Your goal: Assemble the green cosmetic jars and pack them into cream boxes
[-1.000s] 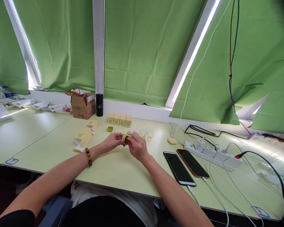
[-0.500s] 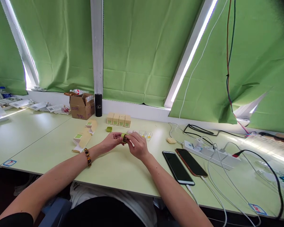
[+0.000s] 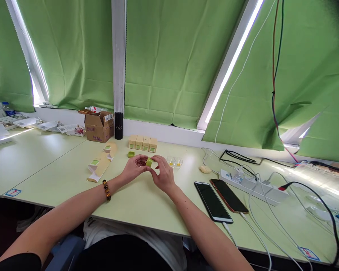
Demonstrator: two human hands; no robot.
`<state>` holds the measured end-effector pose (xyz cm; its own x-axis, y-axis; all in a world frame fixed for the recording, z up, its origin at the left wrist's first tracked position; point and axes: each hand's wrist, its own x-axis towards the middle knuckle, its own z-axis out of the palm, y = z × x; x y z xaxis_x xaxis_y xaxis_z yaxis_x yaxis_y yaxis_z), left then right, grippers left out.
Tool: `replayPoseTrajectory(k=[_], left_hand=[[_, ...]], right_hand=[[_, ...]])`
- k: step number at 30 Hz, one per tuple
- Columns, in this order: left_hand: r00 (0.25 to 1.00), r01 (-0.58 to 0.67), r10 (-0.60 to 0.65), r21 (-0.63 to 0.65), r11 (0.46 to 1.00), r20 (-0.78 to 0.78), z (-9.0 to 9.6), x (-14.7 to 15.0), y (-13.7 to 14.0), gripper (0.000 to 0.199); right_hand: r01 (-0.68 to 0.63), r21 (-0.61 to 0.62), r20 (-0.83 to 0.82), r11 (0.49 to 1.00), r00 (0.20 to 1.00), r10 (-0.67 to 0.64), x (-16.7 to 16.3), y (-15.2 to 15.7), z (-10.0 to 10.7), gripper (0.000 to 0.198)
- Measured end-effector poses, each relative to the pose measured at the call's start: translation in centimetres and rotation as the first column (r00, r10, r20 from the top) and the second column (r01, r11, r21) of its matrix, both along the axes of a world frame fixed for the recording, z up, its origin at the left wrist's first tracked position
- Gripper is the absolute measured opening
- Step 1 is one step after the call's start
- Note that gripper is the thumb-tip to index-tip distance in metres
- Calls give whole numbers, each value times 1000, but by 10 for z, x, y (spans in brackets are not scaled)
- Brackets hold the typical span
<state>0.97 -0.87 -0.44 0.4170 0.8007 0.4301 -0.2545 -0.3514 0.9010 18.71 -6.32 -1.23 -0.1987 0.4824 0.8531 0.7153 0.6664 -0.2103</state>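
Green curtains (image 3: 169, 56) fill most of the view past the pale table (image 3: 147, 203), whose near edge runs right under both forearms. There's decent elbow room between the hands and that edge, plus more off to the left, where a seam crosses the top. A cardboard box (image 3: 98, 130) sits near the back edge, black tumbler (image 3: 119, 126) just beside it. The right side's the tight bit: a white power strip (image 3: 248, 188) lies at an angle there, cords trailing over the near edge.

The left hand (image 3: 134, 169) and right hand (image 3: 163, 175) are together around mid-table. 2 phones (image 3: 214, 202) lie side by side right of the right forearm, plugged in, the closer bottom end pretty near the edge. 2 opened cartons (image 3: 98, 169) lie beyond the left wrist. Then 4 little boxes (image 3: 142, 144) in a row along the back, a clear tray (image 3: 174, 162) just past the right hand, a beige block (image 3: 205, 169) between tray and strip, and a green tub (image 3: 131, 154) just past the left hand. Smallest is the green piece (image 3: 148, 162) between the hands: right thumb and fingers pinch it, left fingers curl at its other side, can't tell how firmly.
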Motion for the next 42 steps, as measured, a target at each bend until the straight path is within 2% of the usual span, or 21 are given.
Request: replayPoseTrajectory(k=[3, 7, 13, 22, 42], left_hand=[[996, -90, 91, 78, 993, -12, 1, -2, -3, 50], [965, -226, 249, 229, 947, -78, 4, -6, -4, 29], [951, -218, 274, 319, 922, -141, 5, -6, -9, 23], [932, -237, 312, 343, 909, -184, 5, -5, -11, 22], [921, -271, 339, 311, 911, -190, 9, -6, -11, 21]], right_hand=[[-32, -26, -101, 999, 994, 29, 1, 0, 0, 39], [-69, -59, -180, 996, 982, 57, 1, 0, 1, 42], [-93, -65, -193, 994, 978, 79, -1, 1, -3, 42], [-91, -63, -165, 994, 983, 79, 0, 2, -6, 42], [-82, -77, -177, 994, 982, 67, -1, 3, -5, 42]])
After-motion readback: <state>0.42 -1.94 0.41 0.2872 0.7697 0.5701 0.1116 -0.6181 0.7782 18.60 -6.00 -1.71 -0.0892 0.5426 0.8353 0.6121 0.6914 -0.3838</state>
